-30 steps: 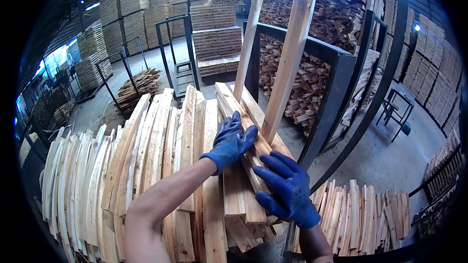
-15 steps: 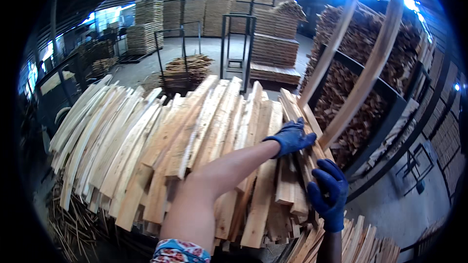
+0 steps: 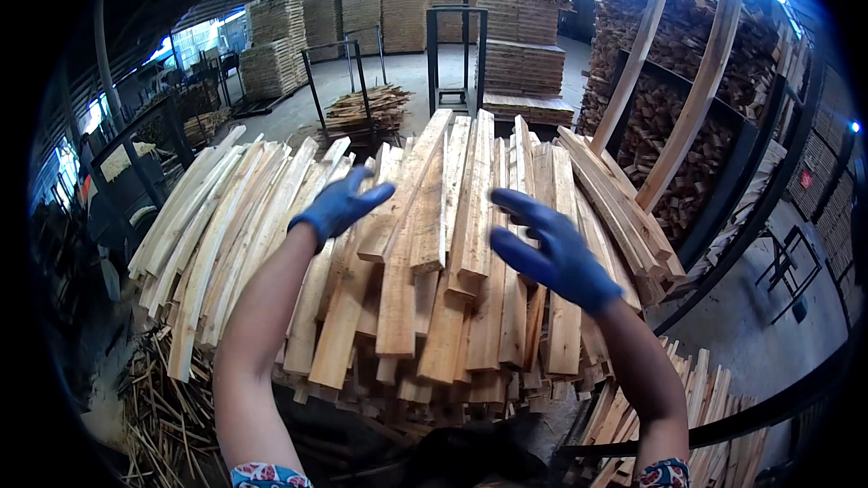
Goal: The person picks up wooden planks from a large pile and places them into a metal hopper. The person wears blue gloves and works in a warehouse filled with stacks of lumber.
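Note:
A broad heap of pale sawn wooden strips (image 3: 398,307) lies in front of me, their ends pointing toward me and fanning left and right. My left hand (image 3: 342,203), in a blue glove, hovers over the middle-left strips with its fingers apart. Over the middle-right strips is my right hand (image 3: 561,253), gloved the same, with thumb and fingers spread. Between the hands several strips (image 3: 434,208) lie on top of the others. Neither hand holds anything. A small bundle of strips (image 3: 624,208) rests slanted at the heap's right edge.
Two upright wooden posts (image 3: 692,99) and a dark metal rack packed with wood pieces (image 3: 674,126) stand at the right. More strips (image 3: 705,398) lie low at the lower right. Thin sticks (image 3: 172,407) are piled at the lower left. A metal frame (image 3: 457,63) stands beyond the heap.
Both hands have left the strips at the right edge and moved left over the middle of the heap. The view has shifted with them.

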`<move>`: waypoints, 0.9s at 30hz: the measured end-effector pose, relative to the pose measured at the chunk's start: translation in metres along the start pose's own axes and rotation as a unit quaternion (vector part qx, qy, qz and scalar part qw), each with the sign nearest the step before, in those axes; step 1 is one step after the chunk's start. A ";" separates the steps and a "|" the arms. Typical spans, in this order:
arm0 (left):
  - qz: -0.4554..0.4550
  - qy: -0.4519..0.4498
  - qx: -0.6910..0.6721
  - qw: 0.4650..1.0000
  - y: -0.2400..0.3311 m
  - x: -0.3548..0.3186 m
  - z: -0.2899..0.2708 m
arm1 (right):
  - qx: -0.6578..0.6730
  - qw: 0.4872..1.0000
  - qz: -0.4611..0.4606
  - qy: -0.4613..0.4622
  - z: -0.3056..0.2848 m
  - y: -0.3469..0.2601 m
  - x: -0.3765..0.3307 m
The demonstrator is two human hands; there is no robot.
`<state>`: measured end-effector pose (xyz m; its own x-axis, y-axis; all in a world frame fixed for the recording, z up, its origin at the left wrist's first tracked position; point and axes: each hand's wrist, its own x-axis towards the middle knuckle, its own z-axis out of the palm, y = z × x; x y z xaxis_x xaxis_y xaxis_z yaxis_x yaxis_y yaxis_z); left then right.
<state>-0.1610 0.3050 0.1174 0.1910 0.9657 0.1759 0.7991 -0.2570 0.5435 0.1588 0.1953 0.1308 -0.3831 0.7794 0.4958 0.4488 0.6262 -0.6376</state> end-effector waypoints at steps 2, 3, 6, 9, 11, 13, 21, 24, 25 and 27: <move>-0.057 -0.053 -0.046 0.996 -0.015 -0.020 0.004 | -0.120 0.992 0.009 -0.032 0.035 0.007 0.043; -0.025 -0.032 -0.088 0.995 -0.021 -0.025 0.015 | -0.185 0.978 0.066 -0.074 0.049 0.012 0.062; 0.117 -0.039 -0.177 0.976 -0.035 -0.045 0.042 | -0.353 0.917 0.141 -0.124 0.110 -0.011 0.087; -0.003 -0.081 -0.229 0.970 -0.018 -0.056 0.033 | -0.221 0.957 0.146 -0.115 0.117 -0.008 0.083; 0.008 -0.118 -0.223 0.967 -0.017 -0.068 0.023 | -0.201 0.967 0.129 -0.091 0.121 -0.025 0.062; 0.007 -0.057 -0.309 0.949 -0.022 -0.092 0.041 | -0.190 0.969 0.100 -0.120 0.132 -0.028 0.043; 0.251 0.017 -0.105 0.962 -0.063 -0.120 0.037 | -0.142 0.988 0.057 0.023 0.176 -0.066 0.005; 0.237 -0.008 -0.173 0.956 -0.059 -0.119 0.030 | -0.085 0.991 0.100 0.037 0.195 -0.076 0.014; 0.238 -0.008 -0.208 0.949 -0.060 -0.124 0.034 | -0.061 0.992 0.092 0.052 0.197 -0.080 0.011; 0.256 -0.007 -0.297 0.920 -0.061 -0.146 0.032 | -0.021 0.994 0.095 0.054 0.204 -0.100 -0.004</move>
<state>-0.2190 0.1812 0.0327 0.4665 0.7119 0.5250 0.1515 -0.6491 0.7455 -0.0493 0.1248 0.0723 -0.2004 0.8797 0.4312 0.5382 0.4666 -0.7019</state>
